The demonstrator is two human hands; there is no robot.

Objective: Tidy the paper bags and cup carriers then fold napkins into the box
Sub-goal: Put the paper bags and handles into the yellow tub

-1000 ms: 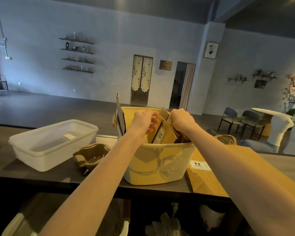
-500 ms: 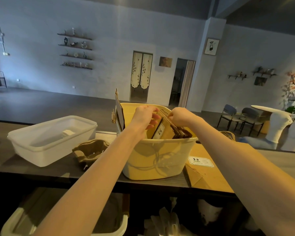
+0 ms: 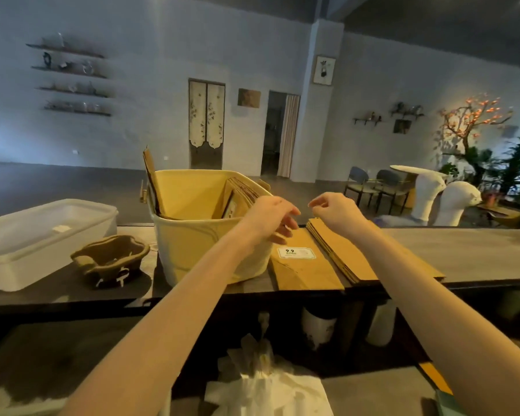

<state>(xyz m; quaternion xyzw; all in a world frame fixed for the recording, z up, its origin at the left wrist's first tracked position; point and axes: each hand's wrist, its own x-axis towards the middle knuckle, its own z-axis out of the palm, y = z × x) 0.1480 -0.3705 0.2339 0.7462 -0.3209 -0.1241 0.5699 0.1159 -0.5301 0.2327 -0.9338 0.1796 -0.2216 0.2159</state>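
A yellow bin (image 3: 192,250) stands on the dark counter with brown paper bags (image 3: 237,196) upright inside at its right side and a flat cardboard piece (image 3: 150,178) at its left wall. To its right lies a flat stack of paper bags (image 3: 336,250) and one bag with a white label (image 3: 296,253). My left hand (image 3: 272,214) hovers over the bin's right rim, fingers loosely spread, holding nothing. My right hand (image 3: 335,210) hangs above the flat stack, fingers loosely curled and empty. A brown pulp cup carrier (image 3: 111,259) sits left of the bin.
A white plastic box (image 3: 42,235) stands at the counter's left. White napkins (image 3: 270,388) lie on a lower shelf below the counter (image 3: 463,256). Beyond the counter are chairs, white table bases and plants at the right.
Both hands have come out of the yellow bin and moved right, over the flat bags. The paper bags they held stay upright in the bin. The camera view shifted right.
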